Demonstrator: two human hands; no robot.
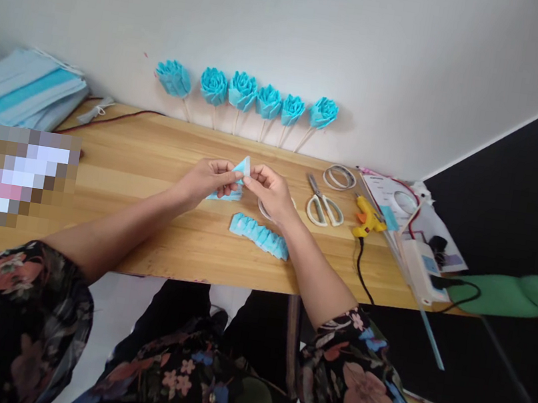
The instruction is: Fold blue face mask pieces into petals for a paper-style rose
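Both my hands meet over the middle of the wooden table (166,146). My left hand (209,179) and my right hand (270,191) pinch a small folded light-blue piece (242,168) between their fingertips, its point upward. Under the left hand lies more light-blue folded material (229,195). A row of several folded blue pieces (258,235) lies on the table just in front of my right wrist. A roll of tape (263,211) is partly hidden behind my right hand.
Several blue fabric roses on sticks (242,93) lean against the white wall. White scissors (323,206), a tape ring (339,177) and a yellow glue gun (366,219) with its cord lie to the right. A stack of blue face masks (17,90) sits far left.
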